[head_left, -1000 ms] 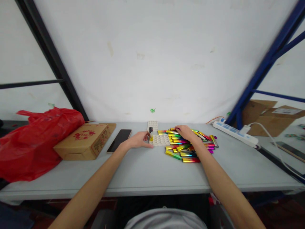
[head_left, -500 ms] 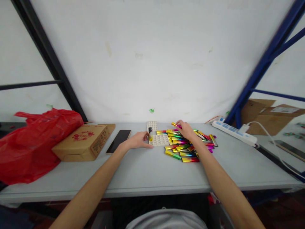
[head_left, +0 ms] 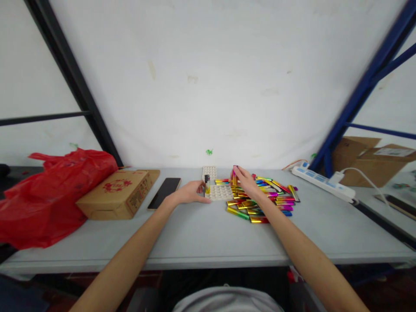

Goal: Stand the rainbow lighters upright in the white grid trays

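My left hand (head_left: 191, 192) curves round the left end of a white tray (head_left: 224, 191) with rows of round holes. Its thumb lies along the front edge and its fingers bend at the left side, gripping the tray. Close to those fingers, a lighter (head_left: 207, 183) with a black top and a yellowish body stands upright at the tray's left end. My right hand (head_left: 244, 180) pinches a shiny gold-and-purple sleeve (head_left: 234, 173), held upright above the tray's right end. Similar metallic sleeves (head_left: 238, 213) lie in a loose pile under and beside my right hand.
Behind the tray lies another white holed piece (head_left: 209, 171). To the left are a dark phone (head_left: 165, 193), a cardboard box (head_left: 113, 195) and a red plastic bag (head_left: 61, 195). A white power strip (head_left: 323, 184) with a plugged cable lies at the right, near an open carton (head_left: 367, 162).
My right hand has moved left from over the pile to the tray's right end, and its sleeve has turned from slanting to upright. My left hand keeps its place at the tray.
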`<state>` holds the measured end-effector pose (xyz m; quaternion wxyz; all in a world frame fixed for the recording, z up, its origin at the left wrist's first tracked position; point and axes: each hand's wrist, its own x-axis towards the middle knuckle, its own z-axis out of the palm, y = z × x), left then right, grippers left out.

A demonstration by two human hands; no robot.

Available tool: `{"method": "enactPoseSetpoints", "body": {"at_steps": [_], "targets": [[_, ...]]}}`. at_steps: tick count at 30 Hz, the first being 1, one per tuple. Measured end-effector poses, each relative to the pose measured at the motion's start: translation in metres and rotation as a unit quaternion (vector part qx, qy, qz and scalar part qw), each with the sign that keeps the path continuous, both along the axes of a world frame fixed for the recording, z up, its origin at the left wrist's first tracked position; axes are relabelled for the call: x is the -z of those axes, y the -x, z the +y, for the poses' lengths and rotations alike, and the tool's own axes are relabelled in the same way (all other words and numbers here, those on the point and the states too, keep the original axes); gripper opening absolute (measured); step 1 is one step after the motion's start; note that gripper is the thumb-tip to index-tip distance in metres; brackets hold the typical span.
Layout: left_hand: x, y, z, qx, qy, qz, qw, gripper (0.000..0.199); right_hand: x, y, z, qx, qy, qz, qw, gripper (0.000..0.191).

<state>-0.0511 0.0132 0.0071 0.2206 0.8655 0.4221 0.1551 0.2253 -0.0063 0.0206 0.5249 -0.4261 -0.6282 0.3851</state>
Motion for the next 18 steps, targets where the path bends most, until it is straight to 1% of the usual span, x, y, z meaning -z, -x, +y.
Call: {"method": "enactPoseSetpoints", "body": {"at_steps": [3, 4, 6, 9, 12, 15, 18], "targets": [[0.000, 0.000, 0.000, 0.000, -0.002, -0.005, 1.000, 0.073, -0.001, 0.013, -0.010, -0.090, 0.050, 0.081, 0.991, 0.043], [0.000, 0.000, -0.001, 0.001, -0.002, -0.005, 1.000, 0.073, -0.002, 0.017, -0.012, -0.106, 0.063, 0.092, 0.988, 0.042], [-0.001, 0.000, -0.001, 0.003, -0.003, -0.005, 1.000, 0.072, -0.002, 0.023, -0.017, -0.117, 0.088, 0.103, 0.984, 0.043], [-0.002, 0.000, -0.002, 0.005, -0.005, -0.005, 1.000, 0.071, -0.003, 0.030, -0.020, -0.106, 0.129, 0.103, 0.981, 0.053], [-0.002, 0.000, -0.002, 0.005, -0.008, -0.004, 1.000, 0.072, -0.003, 0.036, -0.023, -0.073, 0.164, 0.096, 0.979, 0.062], [-0.001, 0.000, -0.002, 0.009, -0.010, -0.004, 1.000, 0.073, -0.006, 0.040, -0.026, -0.044, 0.177, 0.081, 0.980, 0.059], [0.000, 0.000, 0.000, 0.010, -0.010, -0.004, 1.000, 0.072, -0.009, 0.043, -0.029, -0.032, 0.181, 0.076, 0.980, 0.051]]}}
